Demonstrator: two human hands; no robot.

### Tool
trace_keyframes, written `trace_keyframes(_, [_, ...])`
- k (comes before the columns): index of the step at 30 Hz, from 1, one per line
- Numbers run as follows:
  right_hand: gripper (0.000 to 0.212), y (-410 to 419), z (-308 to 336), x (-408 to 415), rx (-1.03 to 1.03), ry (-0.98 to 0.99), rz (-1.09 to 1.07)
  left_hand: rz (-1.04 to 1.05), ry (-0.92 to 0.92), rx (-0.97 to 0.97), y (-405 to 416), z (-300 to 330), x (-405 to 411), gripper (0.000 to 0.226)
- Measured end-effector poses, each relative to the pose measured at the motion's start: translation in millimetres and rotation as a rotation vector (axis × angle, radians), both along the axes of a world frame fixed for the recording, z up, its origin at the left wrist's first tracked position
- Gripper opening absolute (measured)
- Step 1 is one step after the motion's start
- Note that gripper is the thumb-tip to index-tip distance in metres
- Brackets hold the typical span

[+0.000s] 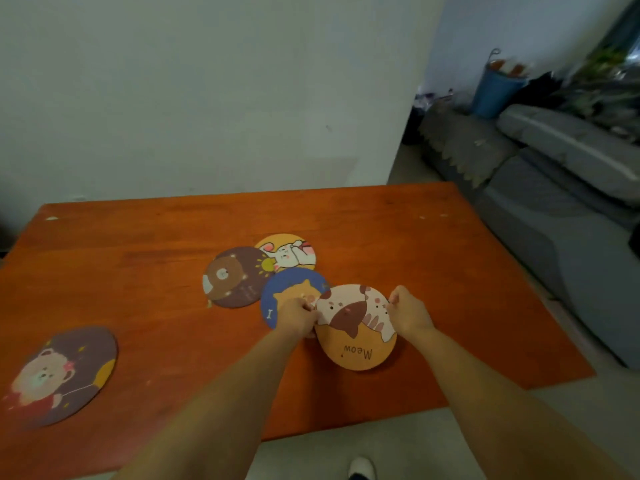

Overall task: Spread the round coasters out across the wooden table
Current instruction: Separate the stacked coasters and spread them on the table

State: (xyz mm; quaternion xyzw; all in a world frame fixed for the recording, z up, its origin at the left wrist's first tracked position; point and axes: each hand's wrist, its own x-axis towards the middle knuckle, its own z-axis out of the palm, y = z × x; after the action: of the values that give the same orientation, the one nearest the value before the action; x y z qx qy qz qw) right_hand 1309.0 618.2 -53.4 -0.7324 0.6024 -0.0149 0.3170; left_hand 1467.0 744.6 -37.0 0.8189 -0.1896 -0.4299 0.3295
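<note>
Five round coasters lie on the wooden table (138,258). Both forearms reach forward over its near edge. The left hand (297,318) and right hand (408,311) each pinch an opposite edge of the orange cat coaster (356,336), which overlaps the blue coaster (287,289). Beyond these, the brown bear coaster (233,277) overlaps the yellow rabbit coaster (291,252). A dark bear coaster (64,374) lies well apart, far left. A grey sofa (561,209) stands to the right.

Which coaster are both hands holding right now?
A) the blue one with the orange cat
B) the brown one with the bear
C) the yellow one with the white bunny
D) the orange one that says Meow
D: the left hand and the right hand pinch opposite edges of the orange Meow coaster, while the other coasters lie untouched on the wooden table.
</note>
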Motion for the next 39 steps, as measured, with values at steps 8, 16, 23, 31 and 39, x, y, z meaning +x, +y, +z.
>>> trace_keyframes(8, [0.01,-54,-14,-61,0.048,0.026,0.017,-0.01,0.01,0.077,-64,-26,-61,0.037])
trace_keyframes(16, [0.009,-78,-28,-76,0.088,0.098,0.179,-0.137,-0.195,0.223,-80,-59,-77,0.048])
trace_keyframes(23, [0.014,-86,-22,-69,0.099,0.236,0.236,-0.161,-0.201,0.215,-74,-54,-64,0.043])
trace_keyframes(31, [0.012,-73,1,-2,0.047,0.138,0.293,-0.064,-0.327,0.218,-34,-33,16,0.033])
trace_keyframes(39, [0.032,-27,-15,105,0.106,0.094,0.409,0.187,-0.268,0.224,21,-42,92,0.024])
